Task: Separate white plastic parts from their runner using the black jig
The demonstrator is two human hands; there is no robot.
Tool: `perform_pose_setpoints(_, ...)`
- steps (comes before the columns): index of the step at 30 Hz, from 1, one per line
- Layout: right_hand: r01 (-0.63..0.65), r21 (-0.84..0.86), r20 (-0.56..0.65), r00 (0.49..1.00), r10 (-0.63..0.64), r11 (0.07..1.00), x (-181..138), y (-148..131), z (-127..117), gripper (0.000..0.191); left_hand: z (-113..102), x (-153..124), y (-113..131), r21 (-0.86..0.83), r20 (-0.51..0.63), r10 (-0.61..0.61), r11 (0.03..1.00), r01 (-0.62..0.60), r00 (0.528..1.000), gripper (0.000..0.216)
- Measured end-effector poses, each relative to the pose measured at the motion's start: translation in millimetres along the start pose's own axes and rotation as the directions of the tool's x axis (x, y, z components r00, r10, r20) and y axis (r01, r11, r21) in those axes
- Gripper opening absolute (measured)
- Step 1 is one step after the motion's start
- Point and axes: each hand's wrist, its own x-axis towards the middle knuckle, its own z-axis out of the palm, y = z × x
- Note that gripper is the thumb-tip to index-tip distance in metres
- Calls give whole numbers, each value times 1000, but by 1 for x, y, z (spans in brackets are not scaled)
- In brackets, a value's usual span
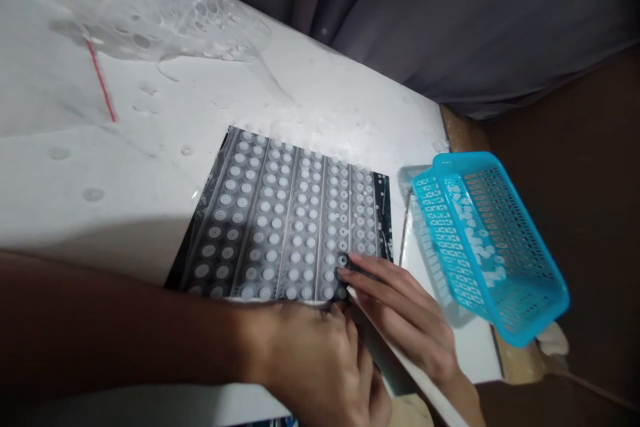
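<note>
A dark board (280, 227) bears rows of small white round discs, each with a dark centre mark, in several columns. At its near edge, my left hand (320, 360) is closed with fingers curled down; what they grip is hidden. My right hand (410, 313) lies at the board's lower right corner, its fingers stretched out and touching the end of a column of discs. A narrow white strip (400, 353) slants in front of the right palm, and I cannot tell whether either hand grips it.
On the right a blue perforated basket (500, 240) with small white pieces in it stands by the table's edge. Perforated clear plastic (150, 0) is heaped at the back left. A red strip (101, 80) and loose clear rings (93, 195) lie on the white table (125, 167).
</note>
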Motion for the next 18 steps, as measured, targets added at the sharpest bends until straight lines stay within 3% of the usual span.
perform_pose_setpoints(3, -30, 27, -84, 996, 32, 999, -4, 3, 13, 26, -1, 0, 1, -42, 23, -36, 998, 37, 999, 8)
perform_pose_setpoints(5, -128, 101, -165, 976, 143, 987, -8, 2, 25, 21, -1, 0, 1, -66, 44, -59, 996, 62, 997, 11)
perform_pose_setpoints(7, -294, 228, -244, 906, 347, 928, -9, -4, 33, 13, -2, 0, 1, -69, 37, -77, 995, 79, 996, 11)
perform_pose_setpoints(9, -422, 390, -298, 783, 545, 819, -6, -11, 35, 18, -2, 0, 0, -58, 20, -80, 995, 81, 997, 12)
perform_pose_setpoints(11, -432, 505, -307, 719, 624, 747, -3, -16, 32, 26, -1, 1, -1, -57, 5, -84, 995, 84, 996, 13)
perform_pose_setpoints(12, -411, 532, -289, 733, 615, 740, -3, -17, 28, 26, -1, 1, -1, -58, -5, -88, 994, 88, 996, 13)
perform_pose_setpoints(16, -332, 507, -133, 882, 452, 796, -13, -12, 14, 18, -1, -1, 0, -55, -12, -90, 995, 89, 996, 13)
perform_pose_setpoints(18, -304, 468, -70, 923, 378, 829, -20, -8, 10, 17, -1, -2, 2, -59, 0, -78, 995, 78, 997, 13)
